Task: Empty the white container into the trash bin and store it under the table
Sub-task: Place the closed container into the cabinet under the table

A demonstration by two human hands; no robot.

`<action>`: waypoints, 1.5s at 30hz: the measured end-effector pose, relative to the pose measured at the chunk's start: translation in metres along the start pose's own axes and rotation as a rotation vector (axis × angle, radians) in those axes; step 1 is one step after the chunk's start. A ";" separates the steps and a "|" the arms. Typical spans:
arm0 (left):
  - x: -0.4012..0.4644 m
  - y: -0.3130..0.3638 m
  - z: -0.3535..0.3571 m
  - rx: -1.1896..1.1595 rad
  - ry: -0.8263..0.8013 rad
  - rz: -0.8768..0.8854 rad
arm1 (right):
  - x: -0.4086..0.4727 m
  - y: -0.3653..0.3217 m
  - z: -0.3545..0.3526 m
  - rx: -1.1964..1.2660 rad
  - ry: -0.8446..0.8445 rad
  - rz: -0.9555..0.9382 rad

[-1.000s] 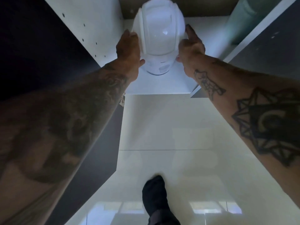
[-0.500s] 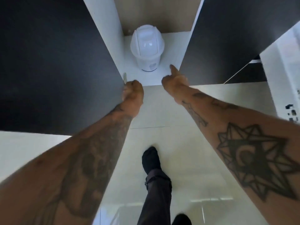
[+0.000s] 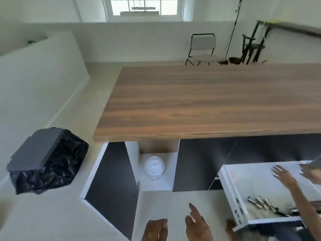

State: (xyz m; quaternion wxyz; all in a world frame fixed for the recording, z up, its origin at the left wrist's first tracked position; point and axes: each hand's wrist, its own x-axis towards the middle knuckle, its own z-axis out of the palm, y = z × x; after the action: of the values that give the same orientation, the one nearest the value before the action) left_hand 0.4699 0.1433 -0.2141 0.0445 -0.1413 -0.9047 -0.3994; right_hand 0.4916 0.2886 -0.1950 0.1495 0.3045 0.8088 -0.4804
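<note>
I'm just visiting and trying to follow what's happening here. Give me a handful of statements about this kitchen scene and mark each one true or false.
1. The white container stands upright inside the open cabinet under the table. True.
2. The person's left hand is gripping the white container. False: both the left hand and the right hand are low in the picture, well away from it and holding nothing.
3. The cabinet door is closed. False: it is swung open to the left.
4. The trash bin, lined with a black bag, stands on the floor left of the table. True.
5. The open drawer on the right holds metal utensils. True.
</note>
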 end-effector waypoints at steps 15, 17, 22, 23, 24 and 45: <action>0.277 0.034 -0.156 0.508 -0.122 0.002 | 0.094 -0.274 -0.095 -0.365 0.298 -0.611; 0.278 0.014 -0.145 0.587 -0.167 -0.057 | 0.124 -0.266 -0.085 -0.586 0.236 -0.570; 0.237 -0.025 -0.162 0.252 -0.128 0.014 | 0.160 -0.230 -0.076 -0.856 0.317 -0.644; 0.216 -0.035 -0.174 0.144 -0.029 -0.011 | 0.163 -0.229 -0.075 -0.858 0.327 -0.653; 0.191 -0.045 -0.185 0.069 0.086 -0.063 | 0.165 -0.229 -0.075 -0.857 0.324 -0.652; 0.112 0.066 -0.005 -0.660 0.194 -0.921 | 0.194 -0.238 -0.099 -0.892 0.203 -0.828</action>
State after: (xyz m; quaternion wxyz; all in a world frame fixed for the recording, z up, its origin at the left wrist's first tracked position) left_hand 0.3823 0.2065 -0.1417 -0.0979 0.2981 -0.6921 -0.6500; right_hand 0.1961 0.3579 -0.0861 -0.0142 -0.0824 0.9931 -0.0826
